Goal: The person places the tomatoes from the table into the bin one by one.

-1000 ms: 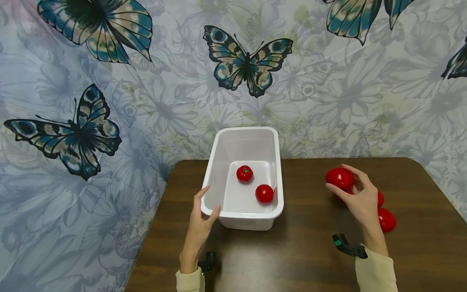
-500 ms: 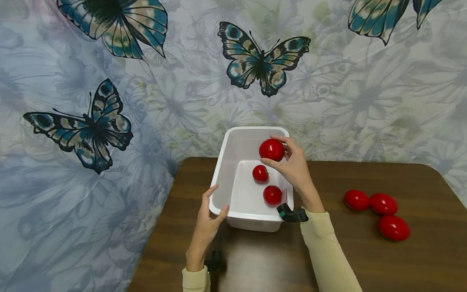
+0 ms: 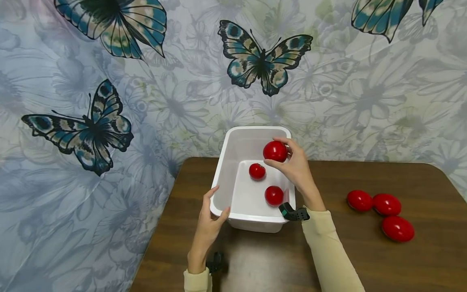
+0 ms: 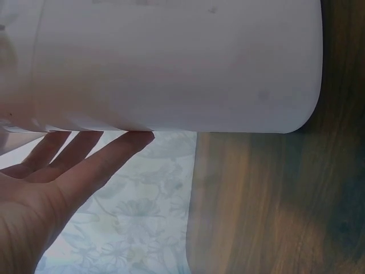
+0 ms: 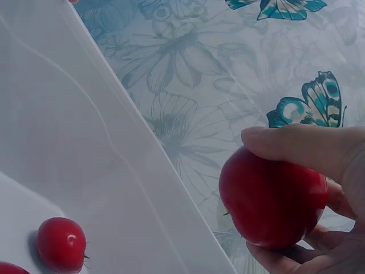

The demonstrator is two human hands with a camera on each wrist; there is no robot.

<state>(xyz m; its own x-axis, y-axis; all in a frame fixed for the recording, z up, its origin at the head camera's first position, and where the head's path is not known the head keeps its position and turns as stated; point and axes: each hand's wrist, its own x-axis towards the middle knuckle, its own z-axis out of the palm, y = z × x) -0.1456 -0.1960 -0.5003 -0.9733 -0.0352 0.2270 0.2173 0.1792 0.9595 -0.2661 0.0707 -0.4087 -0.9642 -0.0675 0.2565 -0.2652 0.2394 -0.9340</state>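
Observation:
My right hand (image 3: 298, 170) holds a large red tomato (image 3: 274, 151) over the far right part of a white plastic bin (image 3: 240, 196). In the right wrist view, the thumb lies on one side of this tomato (image 5: 271, 197) and fingers curl under the other. On the bin's floor lie a smaller tomato (image 3: 257, 172) with a green stem and another red tomato (image 3: 274, 196). At the near left corner, my left hand (image 3: 206, 231) spans the bin, thumb at the front rim. The left wrist view shows its straight fingers (image 4: 108, 162) against the outer wall.
To the right on the brown wooden table (image 3: 255, 259) lie three red tomatoes close together, the nearest one (image 3: 398, 228) lowest. Behind the table hangs a pale floral backdrop (image 3: 175, 101) with butterflies. Each wrist wears a black band.
My right hand has carried the large tomato from the group at right to over the bin, then shifted slightly right. The small tomato in the bin has rolled a little. My left hand stays at the corner.

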